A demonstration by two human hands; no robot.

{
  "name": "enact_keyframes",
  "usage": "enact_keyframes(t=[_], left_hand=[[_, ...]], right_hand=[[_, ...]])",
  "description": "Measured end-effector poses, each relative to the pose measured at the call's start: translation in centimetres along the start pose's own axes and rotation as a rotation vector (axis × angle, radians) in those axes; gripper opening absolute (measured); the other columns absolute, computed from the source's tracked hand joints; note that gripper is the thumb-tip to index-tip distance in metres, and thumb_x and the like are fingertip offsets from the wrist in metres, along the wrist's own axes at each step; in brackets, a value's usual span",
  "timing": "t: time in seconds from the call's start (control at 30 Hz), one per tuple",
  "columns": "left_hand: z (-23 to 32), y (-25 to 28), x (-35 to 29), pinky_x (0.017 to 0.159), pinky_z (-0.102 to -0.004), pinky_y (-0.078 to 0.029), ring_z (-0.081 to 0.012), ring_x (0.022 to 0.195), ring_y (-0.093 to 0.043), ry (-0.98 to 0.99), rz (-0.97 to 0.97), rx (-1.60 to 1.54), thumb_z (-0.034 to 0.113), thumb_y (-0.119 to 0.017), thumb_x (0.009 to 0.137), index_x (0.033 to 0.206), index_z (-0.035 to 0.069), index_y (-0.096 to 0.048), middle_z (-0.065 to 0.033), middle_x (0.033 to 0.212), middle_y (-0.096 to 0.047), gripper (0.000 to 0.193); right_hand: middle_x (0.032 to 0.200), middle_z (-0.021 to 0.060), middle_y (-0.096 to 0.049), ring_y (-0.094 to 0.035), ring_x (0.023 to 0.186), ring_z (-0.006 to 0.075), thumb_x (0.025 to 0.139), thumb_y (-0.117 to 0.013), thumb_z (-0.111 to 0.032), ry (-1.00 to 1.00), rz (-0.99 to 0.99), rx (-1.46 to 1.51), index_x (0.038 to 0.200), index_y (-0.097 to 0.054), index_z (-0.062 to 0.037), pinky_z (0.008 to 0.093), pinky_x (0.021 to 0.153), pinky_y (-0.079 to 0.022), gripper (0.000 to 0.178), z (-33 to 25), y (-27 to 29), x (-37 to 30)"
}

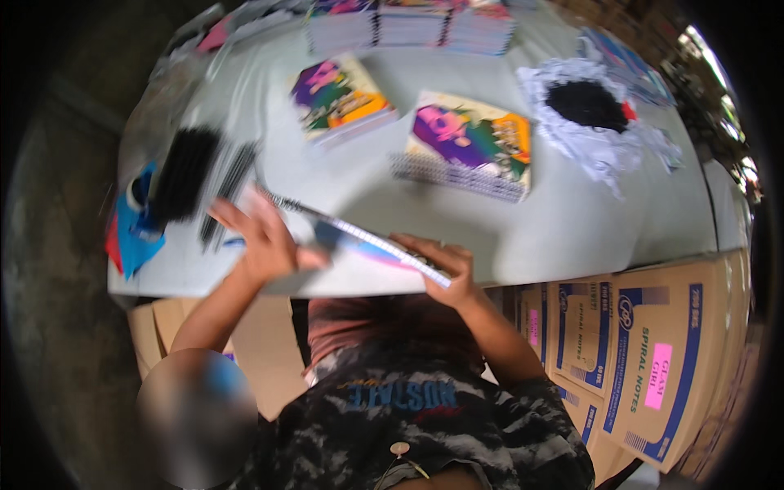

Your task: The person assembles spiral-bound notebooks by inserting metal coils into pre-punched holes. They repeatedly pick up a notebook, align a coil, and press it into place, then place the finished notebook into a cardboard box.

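Observation:
My right hand (449,268) grips a thin notebook (380,242) near its right end. The notebook is tilted, with its punched edge up. A dark spiral coil (287,202) sticks out from the left end of that edge. My left hand (265,235) is beside the coil, its fingers spread and smeared by motion. I cannot tell whether its fingertips touch the coil. Left of that hand lie several loose black coils (233,184) and a dense black bundle of coils (186,173).
Two stacks of colourful notebooks, a left stack (343,102) and a right stack (469,143), lie ahead on the table (563,237). Taller notebook stacks (408,28) stand behind. White crumpled material (600,159) holds a black pile. Blue tape (143,196) is far left; cartons (653,359) stand lower right.

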State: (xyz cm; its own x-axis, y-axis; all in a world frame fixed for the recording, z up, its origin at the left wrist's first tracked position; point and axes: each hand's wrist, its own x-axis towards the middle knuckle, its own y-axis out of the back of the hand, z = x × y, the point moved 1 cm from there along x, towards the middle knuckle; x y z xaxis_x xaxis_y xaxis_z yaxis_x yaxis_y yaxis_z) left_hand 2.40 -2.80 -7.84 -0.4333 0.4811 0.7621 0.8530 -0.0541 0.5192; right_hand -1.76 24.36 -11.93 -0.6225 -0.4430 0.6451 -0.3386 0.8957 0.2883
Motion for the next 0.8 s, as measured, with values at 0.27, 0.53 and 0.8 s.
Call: enact_keyframes(t=[0.27,0.53,0.8], left_hand=[[2.9,-0.5,-3.5,0.101,-0.0606,0.008,-0.0468,0.132,-0.002,0.113,-0.062,-0.059,0.077,-0.028,0.075,0.138,-0.006,-0.009,-0.0268,0.144,0.001,0.106],[4.0,-0.6,-4.3,0.101,-0.0633,-0.009,-0.0556,0.124,-0.015,-0.012,-0.021,-0.061,0.071,-0.029,0.08,0.125,-0.013,-0.037,-0.0418,0.134,-0.013,0.096],[5.3,0.1,-3.5,0.101,-0.0629,-0.007,-0.0604,0.121,-0.017,-0.048,-0.036,-0.272,0.078,-0.036,0.07,0.133,-0.009,-0.021,-0.0411,0.134,-0.015,0.108]], right_hand=[[0.099,0.0135,-0.065,-0.066,0.083,0.0249,0.076,-0.06,-0.003,0.113,0.035,-0.066,0.105,-0.062,0.0009,0.0304,0.071,-0.052,0.029,-0.5,-1.4,0.7],[0.097,0.016,-0.065,-0.066,0.083,0.0264,0.077,-0.062,-0.006,0.164,0.023,-0.085,0.104,-0.062,0.0022,0.0309,0.071,-0.053,0.029,-0.6,-2.0,1.2],[0.098,0.0148,-0.065,-0.066,0.083,0.027,0.075,-0.059,-0.001,0.119,0.013,-0.085,0.105,-0.062,0.001,0.0317,0.071,-0.052,0.031,-1.0,-2.5,1.0]])
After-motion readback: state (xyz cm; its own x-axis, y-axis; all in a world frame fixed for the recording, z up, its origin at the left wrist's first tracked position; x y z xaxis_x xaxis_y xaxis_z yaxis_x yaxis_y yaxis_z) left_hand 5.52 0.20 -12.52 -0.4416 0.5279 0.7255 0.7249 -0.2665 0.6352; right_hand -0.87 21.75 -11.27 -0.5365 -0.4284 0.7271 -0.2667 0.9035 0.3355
